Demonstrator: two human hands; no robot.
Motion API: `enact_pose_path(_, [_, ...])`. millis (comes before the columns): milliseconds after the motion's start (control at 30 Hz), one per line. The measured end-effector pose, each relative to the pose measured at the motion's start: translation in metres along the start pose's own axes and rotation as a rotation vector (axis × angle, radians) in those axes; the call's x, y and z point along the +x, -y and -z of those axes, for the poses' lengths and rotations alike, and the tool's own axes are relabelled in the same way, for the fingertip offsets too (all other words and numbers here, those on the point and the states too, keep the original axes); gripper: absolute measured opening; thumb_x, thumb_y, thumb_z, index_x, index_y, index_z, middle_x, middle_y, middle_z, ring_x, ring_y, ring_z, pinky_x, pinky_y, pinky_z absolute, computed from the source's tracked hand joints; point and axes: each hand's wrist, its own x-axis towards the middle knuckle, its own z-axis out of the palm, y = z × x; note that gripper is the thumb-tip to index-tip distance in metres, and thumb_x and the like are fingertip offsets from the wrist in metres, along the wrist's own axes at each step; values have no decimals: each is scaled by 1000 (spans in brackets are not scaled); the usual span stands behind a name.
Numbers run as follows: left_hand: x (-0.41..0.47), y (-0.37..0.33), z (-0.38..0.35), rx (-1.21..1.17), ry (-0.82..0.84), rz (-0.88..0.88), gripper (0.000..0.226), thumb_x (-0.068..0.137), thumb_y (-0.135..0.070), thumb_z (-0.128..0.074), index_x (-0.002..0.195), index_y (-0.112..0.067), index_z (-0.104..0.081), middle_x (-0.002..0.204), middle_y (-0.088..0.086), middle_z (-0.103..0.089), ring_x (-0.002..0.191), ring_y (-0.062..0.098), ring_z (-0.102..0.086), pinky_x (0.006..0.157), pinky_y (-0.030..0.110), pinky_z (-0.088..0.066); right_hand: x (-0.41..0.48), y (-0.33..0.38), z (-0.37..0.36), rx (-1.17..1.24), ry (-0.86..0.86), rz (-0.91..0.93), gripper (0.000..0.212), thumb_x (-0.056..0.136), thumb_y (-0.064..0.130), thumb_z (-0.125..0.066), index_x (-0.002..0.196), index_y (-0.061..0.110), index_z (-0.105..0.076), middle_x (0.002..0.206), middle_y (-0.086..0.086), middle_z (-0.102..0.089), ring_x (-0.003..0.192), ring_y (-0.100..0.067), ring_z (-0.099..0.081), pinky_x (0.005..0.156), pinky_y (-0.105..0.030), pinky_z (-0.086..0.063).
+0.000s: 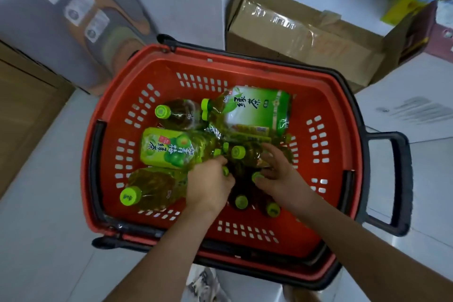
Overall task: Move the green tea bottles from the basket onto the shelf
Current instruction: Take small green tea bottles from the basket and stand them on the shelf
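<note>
Left hand [210, 182] gripped one bottle [226, 171] at its neck; right hand [279, 176] hold indeterminate. Bottles [169, 147] in basket [245, 62] judged full, heavy, slick: grasp at necks.

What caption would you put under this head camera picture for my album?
Left hand and right hand reach among green tea bottles in a red basket beside a cardboard box.

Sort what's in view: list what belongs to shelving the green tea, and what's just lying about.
For the job: green tea bottles, red basket holding them, left hand and right hand down among the bottles.
Lying about: taped cardboard box behind the basket, yellow-green package at top right, shoe at the bottom edge.
</note>
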Motion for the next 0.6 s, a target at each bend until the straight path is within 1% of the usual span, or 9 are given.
enact_pose_path(33, [-1,2,7,-20,-7,2,38,81,-22,-68,118,-19,-65,94,4,-73,77,20,-69,70,30,-57,-3,1,-4,-78,29,39,83,86,5,-65,148,38,-19,135,18,-37,116,-1,-48,87,-21,-48])
enact_pose_path(100, [-5,4,27,-33,-32,-4,36,79,-25,-70,114,-18,-68,80,3,-73,66,18,-66,61,28,-55,-10,9,-11,-184,92,120,94,83,5,-70,150,36,-11,122,29,-41,103,23,-48,82,-2,-41])
enact_pose_path(133, [-7,3,39,-38,-57,-14,35,77,-27,-71,111,-18,-70,70,1,-71,58,14,-63,54,23,-50,-11,13,-14,-212,115,153,99,81,8,-73,150,37,-8,121,29,-43,101,26,-48,83,0,-41])
enact_pose_path(200, [-13,-2,67,-78,-119,-33,28,74,-31,-73,100,-21,-72,50,-6,-59,41,6,-50,42,12,-35,-13,22,-20,-253,110,219,109,75,22,-80,147,48,-3,141,19,-42,125,9,-44,104,-21,-41])
enact_pose_path(267, [-22,-5,98,-159,-159,-37,21,70,-31,-74,90,-25,-73,44,-4,-57,42,7,-54,43,15,-40,-15,34,-24,-322,98,276,111,70,35,-82,142,60,-2,155,16,-28,144,-9,-24,115,-48,-29])
enact_pose_path(333, [-32,-13,122,-353,-145,-31,14,70,-27,-76,83,-26,-73,51,1,-65,46,12,-62,51,29,-53,-18,48,-25,-402,79,345,107,66,44,-83,140,61,-8,155,17,-28,146,-10,-20,115,-55,-23])
enact_pose_path(433, [-43,-32,139,-688,-120,11,11,74,-23,-77,84,-24,-72,60,3,-70,53,19,-68,53,29,-55,-25,69,-14,-456,21,400,95,58,50,-84,135,52,-29,133,17,-54,124,-7,-51,104,-43,-41])
enact_pose_path(533, [-37,-45,136,-1097,-48,105,23,84,-29,-63,102,-17,-69,81,8,-75,77,18,-72,69,25,-58,-30,81,14,-180,-32,311,71,61,37,-86,120,38,-48,104,15,-69,95,1,-66,88,-25,-55])
enact_pose_path(600, [-27,-47,113,-1042,34,160,20,94,-24,-54,108,-20,-67,97,7,-73,93,17,-69,81,29,-56,-32,81,33,83,-132,228,57,64,38,-83,113,30,-56,100,8,-73,90,-5,-70,87,-36,-57])
